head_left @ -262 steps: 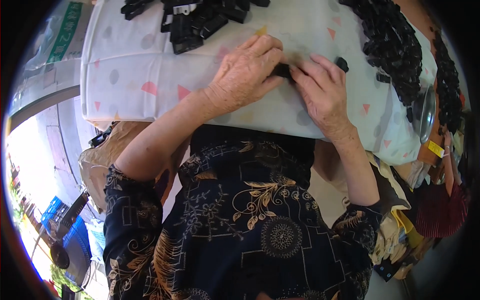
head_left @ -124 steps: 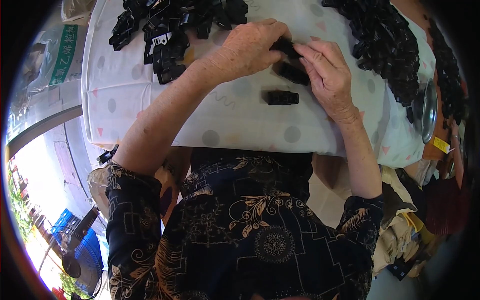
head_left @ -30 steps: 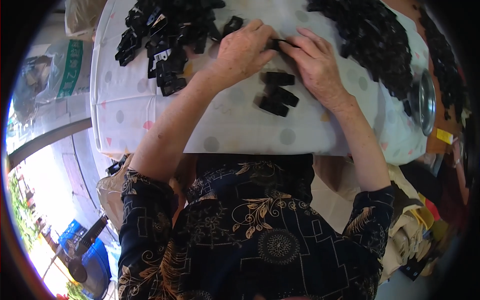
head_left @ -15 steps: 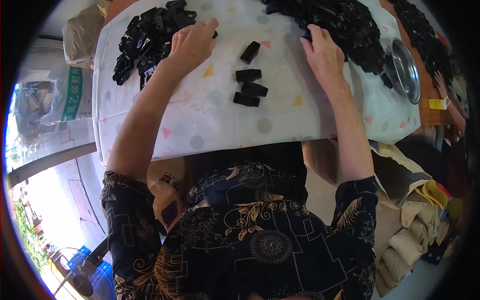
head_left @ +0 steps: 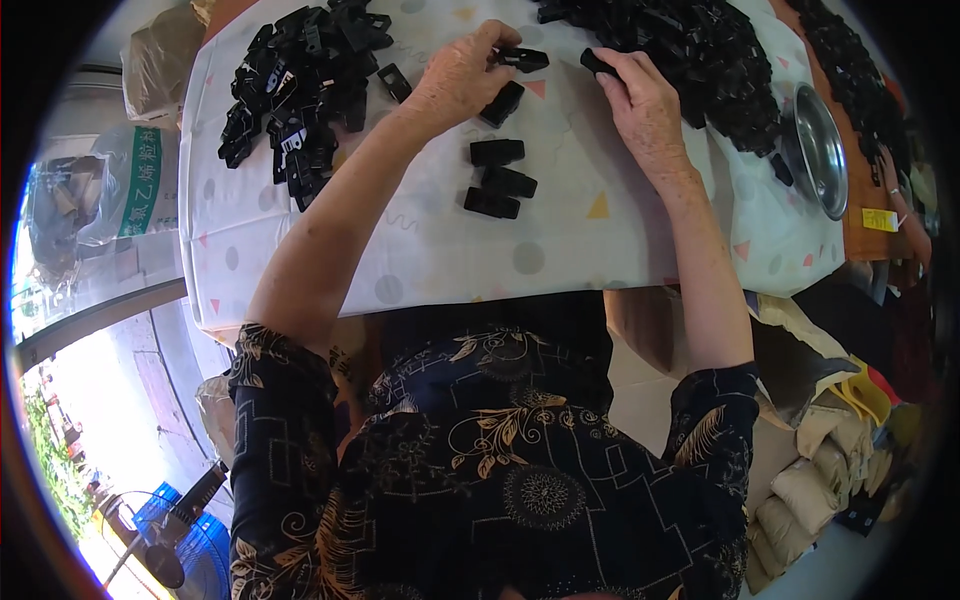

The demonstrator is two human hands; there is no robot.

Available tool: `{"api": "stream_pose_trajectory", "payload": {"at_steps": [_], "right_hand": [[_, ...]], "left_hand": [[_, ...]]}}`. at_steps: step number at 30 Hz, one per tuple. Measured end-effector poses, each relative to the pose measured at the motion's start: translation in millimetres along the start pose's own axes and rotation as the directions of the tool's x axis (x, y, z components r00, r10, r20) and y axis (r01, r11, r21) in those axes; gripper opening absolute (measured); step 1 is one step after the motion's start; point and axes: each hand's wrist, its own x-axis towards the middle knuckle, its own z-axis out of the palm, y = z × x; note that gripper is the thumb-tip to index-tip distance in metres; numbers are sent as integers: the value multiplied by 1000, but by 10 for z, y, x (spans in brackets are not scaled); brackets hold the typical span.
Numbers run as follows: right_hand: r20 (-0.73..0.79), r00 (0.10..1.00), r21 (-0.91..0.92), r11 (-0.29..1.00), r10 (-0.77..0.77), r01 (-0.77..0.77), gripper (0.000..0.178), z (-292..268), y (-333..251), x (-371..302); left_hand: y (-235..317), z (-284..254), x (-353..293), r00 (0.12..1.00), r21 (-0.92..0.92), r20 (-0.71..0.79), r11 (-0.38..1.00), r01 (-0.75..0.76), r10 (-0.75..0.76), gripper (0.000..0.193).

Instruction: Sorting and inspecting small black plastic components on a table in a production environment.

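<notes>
My left hand [head_left: 462, 72] pinches a hollow black plastic part [head_left: 524, 58] between thumb and fingers, above the table's middle. Facing it, my right hand [head_left: 642, 108] grips a small black plastic piece [head_left: 597, 62] by its fingertips. A gap separates the two parts. Below my left fingers lies a black block-shaped part [head_left: 504, 103]. Closer to me, three similar parts [head_left: 497, 152] rest in a loose column. Left of my left wrist is a single open-framed black part [head_left: 394, 83], beside a heap of such parts [head_left: 340, 75].
A big heap of small black pieces [head_left: 710, 75] covers the far right of the patterned tablecloth [head_left: 400, 270]. Beside it stands a metal bowl [head_left: 822, 150]. Another person's arm [head_left: 908, 215] shows at the right edge, near more black pieces [head_left: 850, 85]. A fan [head_left: 180, 540] stands lower left.
My left hand has moved right from the left heap, bringing a hollow black part with it. My right hand has shifted slightly left from the right heap, now showing a small black piece.
</notes>
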Motion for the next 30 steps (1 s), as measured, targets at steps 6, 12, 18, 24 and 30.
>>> {"api": "stream_pose_trajectory", "payload": {"at_steps": [6,12,18,24,30], "right_hand": [[9,997,265,962,-76,71,23,71,-242,242],[78,958,208,945,-275,254,24,189,-276,393],[129,938,133,943,-321,305,26,300,-122,302],[165,930,94,943,-330,318,32,307,-231,277],[188,933,86,952,-307,295,36,263,-276,126]], "left_hand": [[34,-53,-45,1000,164,9,986,15,-17,38],[-25,2,-40,1000,151,28,988,5,-10,38],[56,-32,8,997,161,58,985,-57,49,32],[-92,43,-9,1000,141,1,990,-28,28,34],[101,-27,-171,999,134,22,991,-27,24,30]]}}
